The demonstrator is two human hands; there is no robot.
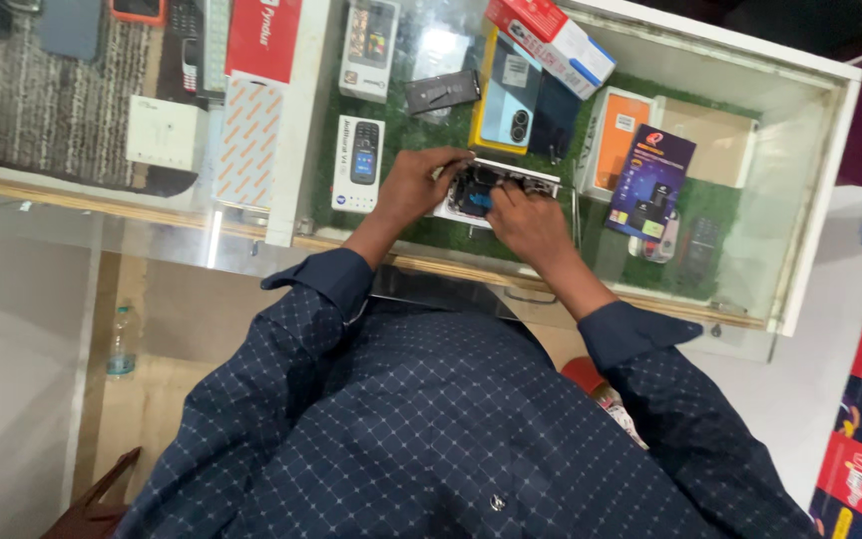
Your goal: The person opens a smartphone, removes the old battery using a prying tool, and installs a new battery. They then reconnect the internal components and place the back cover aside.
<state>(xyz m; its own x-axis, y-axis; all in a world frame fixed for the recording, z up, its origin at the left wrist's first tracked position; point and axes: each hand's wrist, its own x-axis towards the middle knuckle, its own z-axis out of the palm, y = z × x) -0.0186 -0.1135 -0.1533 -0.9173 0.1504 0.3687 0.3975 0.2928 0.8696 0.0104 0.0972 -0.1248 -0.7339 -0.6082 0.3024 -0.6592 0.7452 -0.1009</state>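
Note:
An opened phone [479, 190] with its back cover off lies on the glass counter top [152, 215]; dark and blue inner parts show. My left hand [416, 185] grips the phone's left end. My right hand [529, 222] rests on its right side, fingers pressed on the inner parts. Whether the right hand holds a small tool I cannot tell. Both arms wear dark blue patterned sleeves.
Under the glass lie several phone boxes on green matting: a white box with a keypad phone picture [358, 163], a blue phone [506, 95], an orange box [619, 140], a purple pack [650, 180]. A red-and-white box [549, 40] sits behind. A water bottle [122, 339] stands on a lower shelf at left.

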